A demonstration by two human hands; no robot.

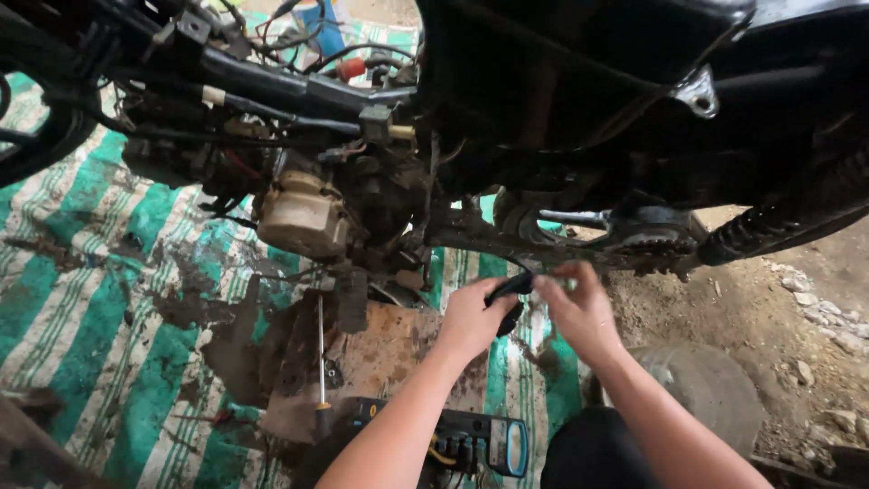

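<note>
L hand (pixel 471 319) clenched on black tool handle (pixel 509 288); R hand (pixel 579 312) pinching its blurred tip.

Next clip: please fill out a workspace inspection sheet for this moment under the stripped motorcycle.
Surface: green and white striped mat, oil-stained, on dirt ground.
Job's things: a black tool handle held at the underside of the motorcycle frame.
Clutter: screwdriver lying on stained cardboard; handheld meter near the arms.
Grippers: left hand closed on the tool handle; right hand pinching its end, blurred.
Cables: loose wires and hoses along the frame; red connector.
Surroundings: chain sprocket, rear shock spring, small stones.
</note>
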